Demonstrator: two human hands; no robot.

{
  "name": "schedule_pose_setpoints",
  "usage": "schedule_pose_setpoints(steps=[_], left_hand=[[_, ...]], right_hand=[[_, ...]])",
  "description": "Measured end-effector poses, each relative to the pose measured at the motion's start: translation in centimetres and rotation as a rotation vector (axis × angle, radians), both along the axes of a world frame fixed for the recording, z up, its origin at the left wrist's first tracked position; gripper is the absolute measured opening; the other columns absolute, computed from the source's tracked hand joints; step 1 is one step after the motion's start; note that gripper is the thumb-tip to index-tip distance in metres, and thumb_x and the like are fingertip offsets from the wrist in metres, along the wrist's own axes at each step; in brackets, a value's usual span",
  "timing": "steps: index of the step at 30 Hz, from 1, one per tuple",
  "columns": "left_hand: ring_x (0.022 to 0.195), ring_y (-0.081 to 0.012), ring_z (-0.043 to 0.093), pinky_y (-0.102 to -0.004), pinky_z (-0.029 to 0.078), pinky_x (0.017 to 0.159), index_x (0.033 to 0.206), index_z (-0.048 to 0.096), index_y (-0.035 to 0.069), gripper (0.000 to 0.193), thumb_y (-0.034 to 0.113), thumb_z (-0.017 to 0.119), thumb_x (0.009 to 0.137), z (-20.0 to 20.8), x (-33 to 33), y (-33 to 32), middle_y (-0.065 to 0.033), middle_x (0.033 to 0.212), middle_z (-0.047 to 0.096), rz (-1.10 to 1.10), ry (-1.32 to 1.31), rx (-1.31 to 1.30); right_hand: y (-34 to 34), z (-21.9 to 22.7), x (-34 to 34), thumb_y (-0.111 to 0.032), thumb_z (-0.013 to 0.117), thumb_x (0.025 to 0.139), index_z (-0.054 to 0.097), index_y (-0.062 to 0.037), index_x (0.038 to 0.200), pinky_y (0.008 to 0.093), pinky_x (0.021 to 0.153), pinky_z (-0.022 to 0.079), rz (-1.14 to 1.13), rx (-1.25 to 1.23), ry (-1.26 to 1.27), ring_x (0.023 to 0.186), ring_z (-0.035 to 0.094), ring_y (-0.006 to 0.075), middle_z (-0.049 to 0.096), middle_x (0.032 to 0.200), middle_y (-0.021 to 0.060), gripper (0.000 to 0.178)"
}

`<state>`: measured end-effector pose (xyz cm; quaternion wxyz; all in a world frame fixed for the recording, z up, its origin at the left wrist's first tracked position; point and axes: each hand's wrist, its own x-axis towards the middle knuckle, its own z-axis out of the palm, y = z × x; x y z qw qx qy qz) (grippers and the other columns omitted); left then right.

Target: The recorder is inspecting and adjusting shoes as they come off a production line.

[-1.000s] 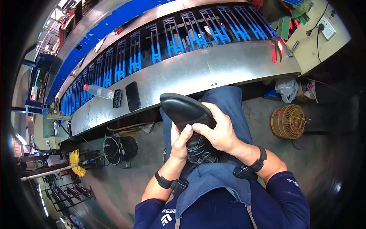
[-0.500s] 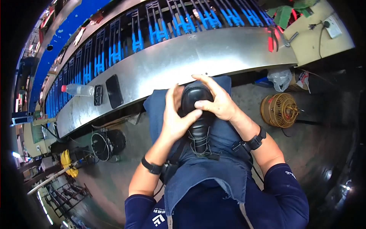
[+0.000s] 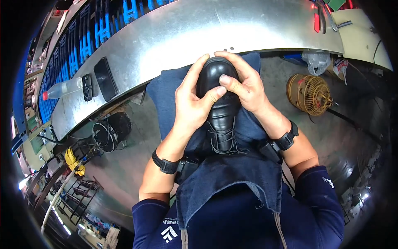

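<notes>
A black leather lace-up shoe lies over my lap on a dark blue apron, its rounded toe pointing away from me and its laces near my belly. My left hand wraps the shoe's left side, fingers along the toe edge and thumb pressed on the upper. From the other side my right hand grips the toe, its thumb lying on top close to the left thumb. Both hands are closed round the front of the shoe. The sole and the fingertips beneath are hidden.
Ahead runs a metal bench with blue-and-black racks behind it. On its left lie a plastic bottle and a black phone; red-handled pliers lie far right. A black bucket and a round wicker cage stand on the floor.
My fingers have closed in round the toe, and both thumbs now lie closer together on the upper. The view has shifted, showing the shoe larger and the bench nearer.
</notes>
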<state>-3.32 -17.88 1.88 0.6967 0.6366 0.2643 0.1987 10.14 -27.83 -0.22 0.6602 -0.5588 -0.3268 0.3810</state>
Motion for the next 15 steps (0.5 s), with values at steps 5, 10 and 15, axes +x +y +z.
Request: schedule_pose_setpoints(steps=[5, 10, 15], left_hand=[[0.133, -0.0252, 0.047, -0.0382, 0.039, 0.111, 0.153, 0.02, 0.0, 0.091, 0.015, 0.078, 0.085, -0.6, -1.3, -1.8, -0.0194, 0.142, 0.048, 0.072, 0.04, 0.02], [0.105, -0.0239, 0.064, -0.0357, 0.054, 0.092, 0.14, 0.038, 0.001, 0.061, 0.019, 0.07, 0.091, 1.2, -4.5, -2.5, -0.0141, 0.125, 0.059, 0.264, 0.021, -0.412], [0.109, -0.0306, 0.064, -0.0455, 0.053, 0.097, 0.133, 0.054, 0.004, 0.068, 0.062, 0.04, 0.099, 6.8, -5.1, -3.8, -0.0149, 0.122, 0.064, 0.37, -0.059, -0.928]], right_hand=[[-1.0, -0.1, -2.4, -0.027, 0.064, 0.096, 0.041, -0.0009, 0.145, 0.0375, 0.106, 0.043, -0.14, -0.102, -0.225, 0.126, 0.056, 0.0294, 0.058, 0.134, 0.0202, 0.06], [-5.7, -1.4, -5.4, -0.025, 0.055, 0.1, 0.03, 0.0013, 0.151, 0.0375, 0.115, 0.034, 0.11, -0.053, 0.024, 0.139, 0.043, 0.0323, 0.044, 0.148, 0.0232, 0.063], [-12.7, 6.4, -2.0, -0.027, 0.045, 0.102, 0.05, -0.0008, 0.14, 0.0358, 0.105, 0.042, 0.094, -0.105, -0.41, 0.125, 0.055, 0.03, 0.055, 0.135, 0.0191, 0.046]])
